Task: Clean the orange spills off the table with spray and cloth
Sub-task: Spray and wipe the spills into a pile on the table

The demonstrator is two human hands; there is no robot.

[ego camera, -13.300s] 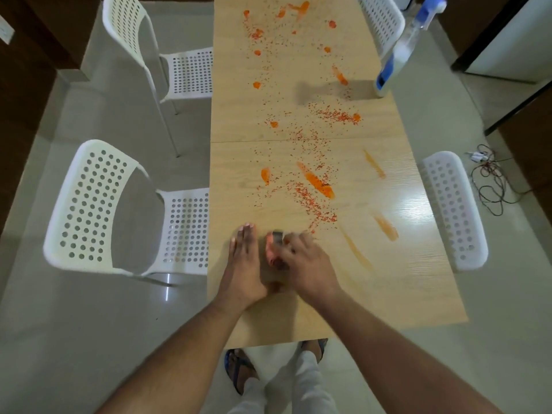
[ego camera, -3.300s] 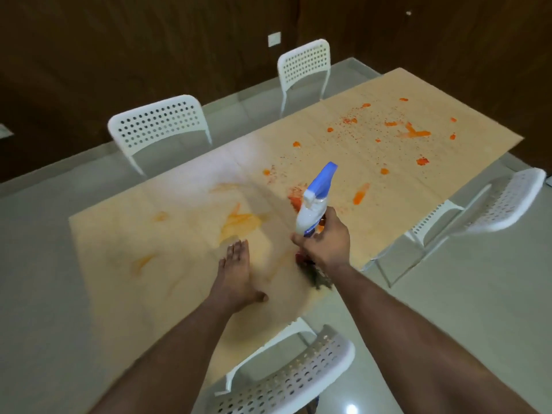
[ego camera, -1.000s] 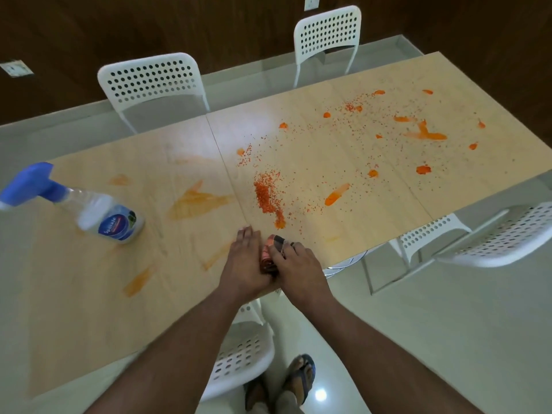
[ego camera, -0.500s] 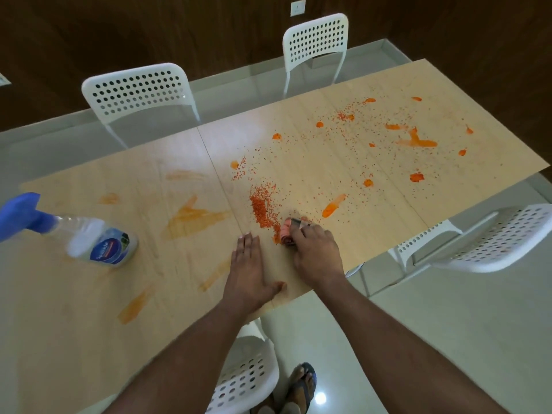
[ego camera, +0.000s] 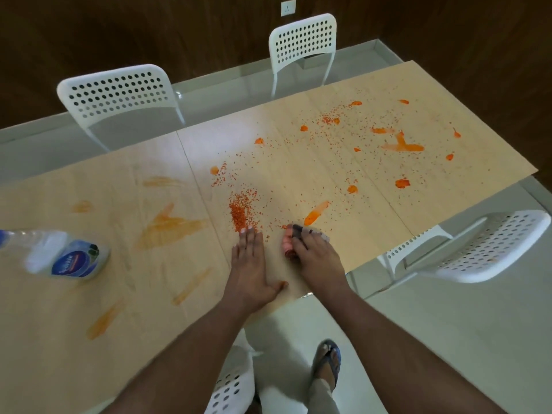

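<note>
A long light-wood table (ego camera: 373,180) carries orange spills: a heap of orange granules (ego camera: 240,209), scattered blobs and a big smear (ego camera: 401,144) at the far right, and pale wiped streaks (ego camera: 168,225) to the left. My left hand (ego camera: 252,267) lies flat on the table, fingers straight, just below the heap. Beside it my right hand (ego camera: 316,256) grips a bunched, orange-stained cloth (ego camera: 289,245) and presses it on the table near the front edge. A spray bottle (ego camera: 64,258) with a blue label stands at the far left; its head is cut off by the frame.
Two white perforated chairs (ego camera: 119,94) (ego camera: 301,43) stand behind the table. Another white chair (ego camera: 484,252) is at the near right and one (ego camera: 233,386) under the front edge by my feet. A dark wood wall runs behind.
My left hand slid forward up to the granule heap. My right hand and the cloth pulled back slightly toward the table edge. The spray bottle stands where it was.
</note>
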